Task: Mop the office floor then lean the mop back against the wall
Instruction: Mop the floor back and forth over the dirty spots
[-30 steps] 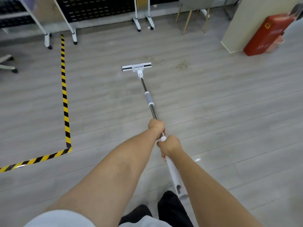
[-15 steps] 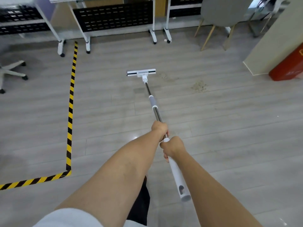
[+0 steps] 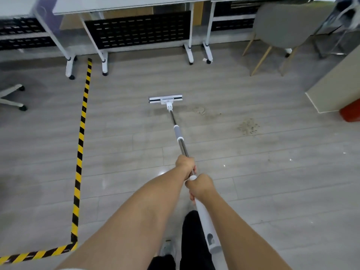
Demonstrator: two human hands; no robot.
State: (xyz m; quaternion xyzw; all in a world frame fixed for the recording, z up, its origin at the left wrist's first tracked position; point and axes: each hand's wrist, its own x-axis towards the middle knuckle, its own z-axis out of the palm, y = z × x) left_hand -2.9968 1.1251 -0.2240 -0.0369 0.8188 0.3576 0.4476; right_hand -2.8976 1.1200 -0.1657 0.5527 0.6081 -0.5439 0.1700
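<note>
Left hand and right hand grip the mop, head well ahead.

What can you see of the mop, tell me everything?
The mop has a flat white head with dark strips, resting on the floor. A white joint leads to a shiny metal shaft with a grey collar, then a white plastic grip with a hole near its end. It slants back toward the person. The left hand grips the metal; the right hand grips the white part behind it.
</note>
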